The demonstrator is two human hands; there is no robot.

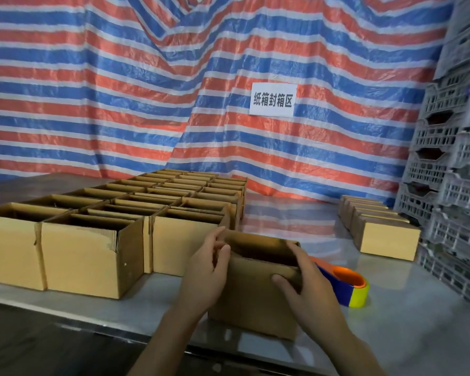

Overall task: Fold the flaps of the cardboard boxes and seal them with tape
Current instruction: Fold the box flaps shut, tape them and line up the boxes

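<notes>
An open-topped cardboard box [253, 299] stands at the near edge of the steel table [404, 321], with a blue, yellow and orange tape dispenser [347, 286] just behind its right side. The left hand [206, 270] curls round the box's upper left corner, and the right hand [307, 283] grips the upper right corner, thumb on the front face. Rows of open boxes [92, 245] fill the table to the left.
</notes>
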